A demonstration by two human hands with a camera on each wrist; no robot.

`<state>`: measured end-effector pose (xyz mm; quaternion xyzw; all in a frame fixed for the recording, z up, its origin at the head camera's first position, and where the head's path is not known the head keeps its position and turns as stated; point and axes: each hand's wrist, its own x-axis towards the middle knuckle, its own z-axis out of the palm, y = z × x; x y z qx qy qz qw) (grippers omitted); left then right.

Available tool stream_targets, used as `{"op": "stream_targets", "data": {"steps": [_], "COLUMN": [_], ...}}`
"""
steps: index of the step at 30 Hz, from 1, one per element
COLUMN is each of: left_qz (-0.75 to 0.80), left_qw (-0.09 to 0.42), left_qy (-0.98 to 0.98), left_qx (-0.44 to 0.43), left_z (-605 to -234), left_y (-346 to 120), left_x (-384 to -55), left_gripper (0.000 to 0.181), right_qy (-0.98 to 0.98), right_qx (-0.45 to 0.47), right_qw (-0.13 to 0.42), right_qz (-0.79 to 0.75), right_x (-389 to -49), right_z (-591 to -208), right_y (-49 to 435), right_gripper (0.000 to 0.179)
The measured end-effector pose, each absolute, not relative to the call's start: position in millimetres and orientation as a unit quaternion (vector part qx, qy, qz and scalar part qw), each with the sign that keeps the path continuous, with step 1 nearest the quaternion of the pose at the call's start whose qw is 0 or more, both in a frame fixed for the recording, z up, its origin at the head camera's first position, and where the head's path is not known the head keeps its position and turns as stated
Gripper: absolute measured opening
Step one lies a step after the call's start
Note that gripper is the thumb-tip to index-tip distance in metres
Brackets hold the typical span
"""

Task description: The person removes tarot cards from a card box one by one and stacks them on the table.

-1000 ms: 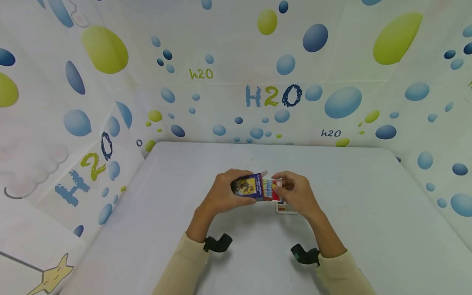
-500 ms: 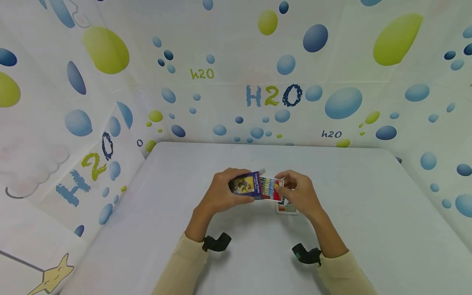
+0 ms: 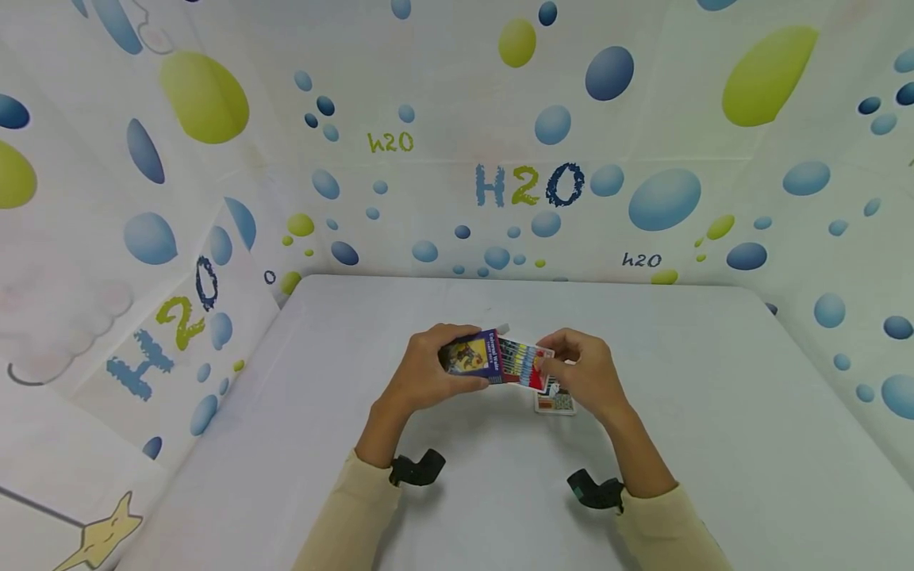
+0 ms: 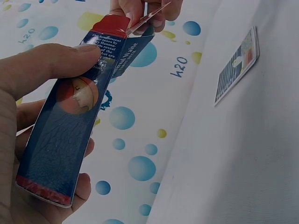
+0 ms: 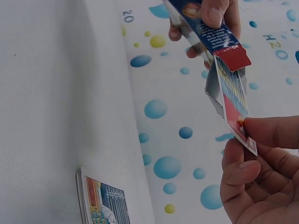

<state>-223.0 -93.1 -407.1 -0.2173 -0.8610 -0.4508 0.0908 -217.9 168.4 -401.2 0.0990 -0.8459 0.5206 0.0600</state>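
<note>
My left hand [image 3: 420, 366] grips a dark blue card box [image 3: 473, 357] above the table, its thumb along the printed narrow side. Red and blue flaps stand out at the box's open end, as the left wrist view shows. From that end sticks a picture card [image 3: 524, 363] with a red and light-blue face, its inner part hidden in the box. Between thumb and fingers, my right hand [image 3: 587, 373] pinches the card's outer end. Whether more cards lie behind it I cannot tell. Beneath the right hand, a small stack of picture cards [image 5: 106, 201] lies on the table.
A white table [image 3: 300, 492] spreads under both hands. Behind and beside it hang white walls [image 3: 443, 143] printed with blue and green bubbles and "H2O". Each wrist wears a black camera mount [image 3: 417, 468].
The card has slid farther out of the box to the right and now tilts downward. My left hand with the box has shifted slightly left; the card stack has stayed put.
</note>
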Motion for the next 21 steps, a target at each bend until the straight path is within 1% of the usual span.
{"op": "stream_targets", "data": {"steps": [6, 11, 16, 21], "left_qz": [-0.45, -0.456, -0.462, -0.463], "left_qw": [0.089, 0.102, 0.109, 0.103], "left_qy": [-0.864, -0.861, -0.857, -0.856], "left_qx": [-0.209, -0.199, -0.202, -0.206], "left_z": [-407.5, -406.2, -406.1, -406.7], "left_y": [-93.8, -96.9, -97.1, -94.2], "left_x": [-223.4, -223.3, -224.2, -224.9], "left_gripper": [0.069, 0.069, 0.07, 0.07], "right_qy": [-0.839, -0.826, -0.819, -0.823], "right_qx": [0.096, 0.1, 0.1, 0.1], "right_qw": [0.054, 0.05, 0.044, 0.038], "right_qz": [0.533, 0.553, 0.563, 0.558], "right_x": [-218.1, -218.5, -218.5, -219.6], "right_z": [-400.3, -399.1, -398.9, -399.8], "right_y": [171.2, 173.0, 172.1, 171.1], "right_gripper": [0.008, 0.006, 0.009, 0.014]}}
